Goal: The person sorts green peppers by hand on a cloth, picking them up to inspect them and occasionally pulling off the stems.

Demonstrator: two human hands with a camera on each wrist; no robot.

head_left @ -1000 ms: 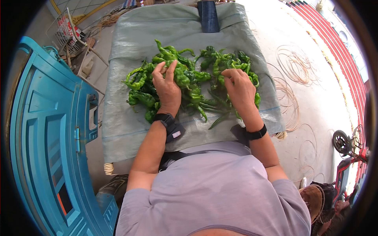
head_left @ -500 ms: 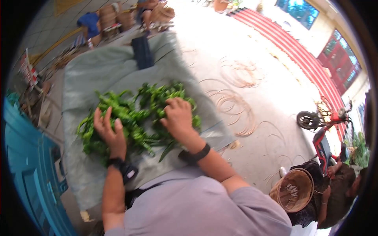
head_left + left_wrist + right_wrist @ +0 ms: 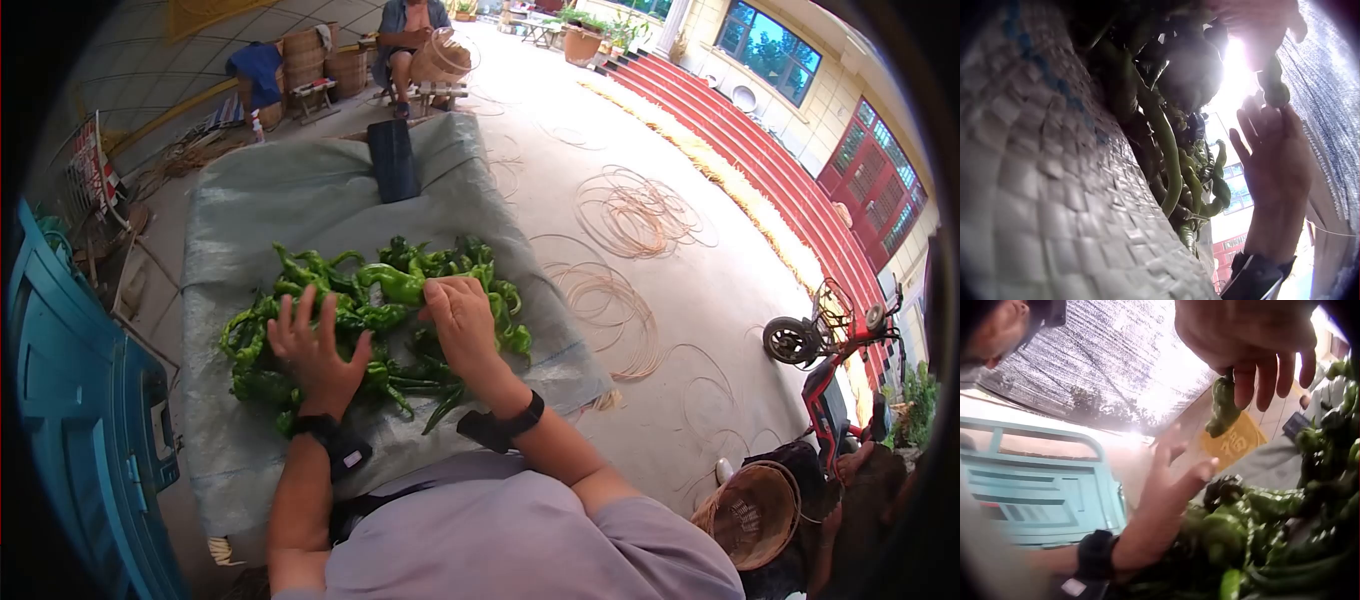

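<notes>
Green peppers [image 3: 262, 378] lie in a pile on a grey-green woven sheet [image 3: 240, 200]. My right hand [image 3: 464, 330] pinches one green pepper [image 3: 392, 284] by its end, above the pile; in the right wrist view this pepper [image 3: 1224, 407] hangs below the fingers. My left hand [image 3: 320, 358] is over the left part of the pile with its fingers spread, holding nothing. The left wrist view shows the right hand [image 3: 1275, 162] with its fingers extended beyond a pepper [image 3: 1275, 87]. The right wrist view shows the left hand [image 3: 1160, 500] beside the pile.
A dark blue cloth strip [image 3: 393, 162] lies at the sheet's far edge. At the left stands a blue panel [image 3: 70, 430]. Coiled strips [image 3: 640, 212] lie on the ground at the right, near a red scooter [image 3: 822, 385]. A seated person holds a basket [image 3: 440, 62] beyond the sheet.
The right hand has lifted a pepper from the pile and pinches it. The left hand's fingers have spread wider. The head view has turned to the right, showing more of the yard.
</notes>
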